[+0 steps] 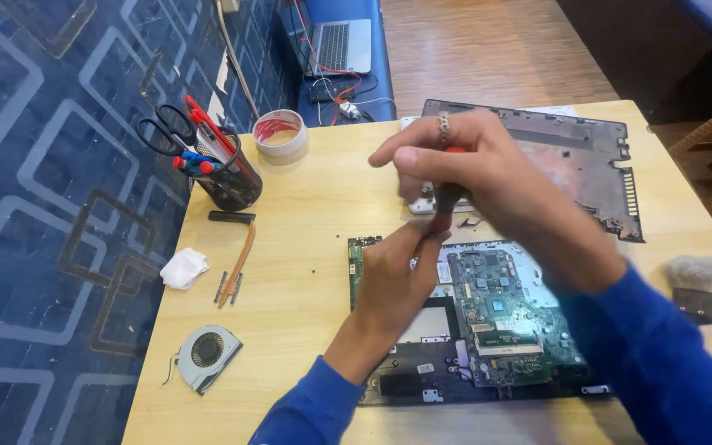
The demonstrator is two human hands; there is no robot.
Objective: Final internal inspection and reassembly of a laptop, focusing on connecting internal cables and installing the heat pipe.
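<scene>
Screwdriver (450,196) — dark shaft w/ red-topped handle — stands roughly upright over the upper left part of the opened laptop base (471,321), which lies at centre of the wooden table (306,272). Right hand (471,169) is clenched round the handle from above, ring on one finger; left hand (397,276) pinches the lower shaft between thumb and fingertips, wrist resting over the base. Tip is hidden behind the left hand — contact point cannot be told. Green circuit board (500,317) exposed inside the base, just right of the left hand. Removed bottom cover (578,165) lies behind, inner side up, near the table's far edge. Left part of table: cooling fan (206,353) near the front edge, white cloth (184,268) at the left edge, pen holder (228,177) w/ scissors (166,130), tape roll (280,132) beside it. Both sleeves blue.
</scene>
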